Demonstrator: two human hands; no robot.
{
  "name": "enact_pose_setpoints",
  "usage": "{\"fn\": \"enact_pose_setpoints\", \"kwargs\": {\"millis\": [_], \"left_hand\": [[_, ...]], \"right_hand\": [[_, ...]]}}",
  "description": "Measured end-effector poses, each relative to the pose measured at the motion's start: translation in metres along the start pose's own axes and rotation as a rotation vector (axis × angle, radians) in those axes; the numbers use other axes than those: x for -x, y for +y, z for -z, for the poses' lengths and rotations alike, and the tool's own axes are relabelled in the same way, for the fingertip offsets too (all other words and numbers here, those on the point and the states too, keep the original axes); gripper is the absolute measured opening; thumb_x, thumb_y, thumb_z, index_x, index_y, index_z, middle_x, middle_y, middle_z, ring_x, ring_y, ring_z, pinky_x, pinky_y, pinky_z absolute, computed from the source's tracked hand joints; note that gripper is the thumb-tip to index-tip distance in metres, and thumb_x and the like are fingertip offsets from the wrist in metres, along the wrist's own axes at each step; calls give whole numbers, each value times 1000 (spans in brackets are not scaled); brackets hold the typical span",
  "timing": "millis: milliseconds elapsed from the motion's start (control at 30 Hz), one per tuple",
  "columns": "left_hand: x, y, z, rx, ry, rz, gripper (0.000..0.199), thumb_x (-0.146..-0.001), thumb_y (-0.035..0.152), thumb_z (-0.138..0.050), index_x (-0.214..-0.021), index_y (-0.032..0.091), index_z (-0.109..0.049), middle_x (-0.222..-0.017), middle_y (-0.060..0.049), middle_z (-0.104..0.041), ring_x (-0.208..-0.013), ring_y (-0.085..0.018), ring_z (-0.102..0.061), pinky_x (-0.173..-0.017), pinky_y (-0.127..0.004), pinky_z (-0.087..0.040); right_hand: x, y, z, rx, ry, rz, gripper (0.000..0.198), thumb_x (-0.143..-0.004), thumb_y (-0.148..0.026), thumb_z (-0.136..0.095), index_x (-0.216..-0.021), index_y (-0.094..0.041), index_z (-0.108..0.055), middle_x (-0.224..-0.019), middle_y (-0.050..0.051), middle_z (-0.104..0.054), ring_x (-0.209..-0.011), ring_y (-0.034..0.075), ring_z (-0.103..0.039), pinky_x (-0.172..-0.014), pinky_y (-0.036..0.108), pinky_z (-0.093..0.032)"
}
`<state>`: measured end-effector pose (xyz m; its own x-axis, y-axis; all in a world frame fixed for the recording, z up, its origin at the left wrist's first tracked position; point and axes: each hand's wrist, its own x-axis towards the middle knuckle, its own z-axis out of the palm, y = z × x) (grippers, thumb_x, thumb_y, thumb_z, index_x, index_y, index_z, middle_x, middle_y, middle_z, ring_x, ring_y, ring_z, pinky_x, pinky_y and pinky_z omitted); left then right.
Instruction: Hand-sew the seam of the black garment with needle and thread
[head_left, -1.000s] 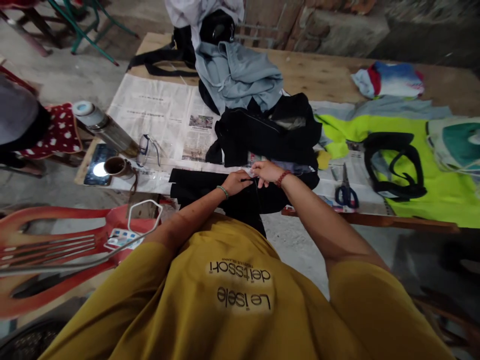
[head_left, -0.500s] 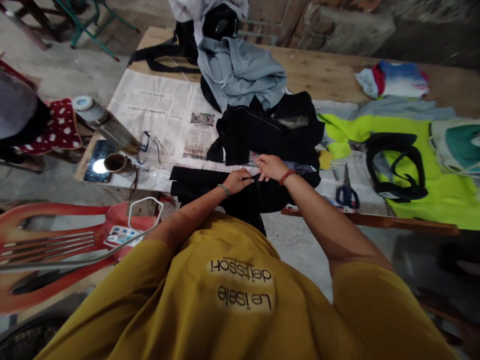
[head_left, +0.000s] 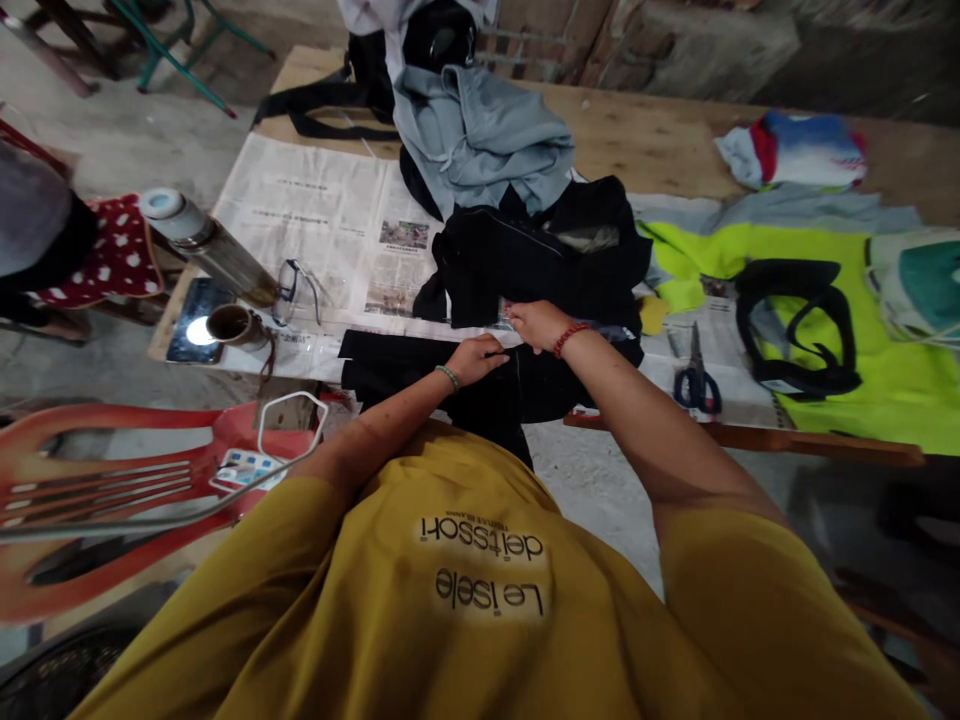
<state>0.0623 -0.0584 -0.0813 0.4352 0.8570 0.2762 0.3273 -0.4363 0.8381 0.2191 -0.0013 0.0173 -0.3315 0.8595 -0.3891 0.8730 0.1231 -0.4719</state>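
Note:
A length of black cloth [head_left: 420, 372] lies along the table's near edge, partly hanging over it. My left hand [head_left: 478, 360], with a green bead bracelet at the wrist, is closed on this cloth, thumb and finger pinched at its upper edge. Just right of it and slightly farther from my body, my right hand [head_left: 538, 325], wearing a red bead bracelet, has its fingers drawn together; whatever sits between them is too small to make out. A thin pale line runs down the cloth below the hands. Behind them is a heap of dark clothing [head_left: 517, 262].
A grey garment [head_left: 487, 135] is piled farther back. Blue-handled scissors [head_left: 697, 385], a black strap loop [head_left: 796, 330] and a yellow-green garment [head_left: 900, 400] lie right. Leftward are a steel flask [head_left: 217, 255], glasses [head_left: 296, 290], a cup [head_left: 236, 327], a phone [head_left: 193, 345] and a red chair [head_left: 225, 430].
My right hand has shifted slightly up and left, and its fingers, which were partly spread, are now drawn together. My left hand stays pinched on the black cloth.

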Motion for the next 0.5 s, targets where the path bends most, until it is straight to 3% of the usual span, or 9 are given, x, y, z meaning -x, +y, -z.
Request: {"fn": "enact_pose_setpoints", "kwargs": {"millis": [100, 200, 333, 433, 500], "left_hand": [[0, 0, 0, 0, -3, 1, 18, -83, 28, -61, -72, 14, -64, -73, -2, -56, -71, -12, -54, -72, -25, -46], [0, 2, 1, 10, -2, -6, 17, -83, 27, -62, -73, 14, -65, -74, -2, -58, -72, -12, -55, -74, -26, -48], [1, 4, 2, 28, -2, -13, 13, -83, 25, -62, -77, 15, -68, -78, -3, -61, -79, -14, -59, -79, -27, -48], [1, 5, 3, 34, -3, -3, 11, -83, 24, -62, -83, 15, -70, -79, -2, -61, -78, -13, -59, -78, -26, -48], [1, 5, 3, 23, -4, -3, 11, -82, 24, -62, -81, 15, -70, -76, -1, -60, -75, -12, -58, -75, -25, -48]], "right_hand": [[-4, 2, 4, -61, 29, 49, 16, -83, -30, -63, -73, -19, -59, -43, -3, -43, -40, 7, -41, -44, 22, -27], [0, 2, 8, -303, -113, 52, 19, -83, -34, -63, -74, -19, -58, -44, -4, -45, -38, 6, -38, -41, 20, -26], [22, -3, 5, -643, -254, 138, 26, -83, -42, -59, -90, -17, -60, -55, -3, -52, -42, 6, -41, -44, 20, -34], [35, -5, 0, -577, -306, 264, 30, -81, -43, -59, -93, -16, -65, -62, -1, -56, -55, 9, -50, -58, 23, -42], [38, -2, 1, -373, -187, 348, 26, -83, -40, -56, -90, -17, -68, -68, 0, -57, -66, 11, -53, -67, 25, -43]]}}
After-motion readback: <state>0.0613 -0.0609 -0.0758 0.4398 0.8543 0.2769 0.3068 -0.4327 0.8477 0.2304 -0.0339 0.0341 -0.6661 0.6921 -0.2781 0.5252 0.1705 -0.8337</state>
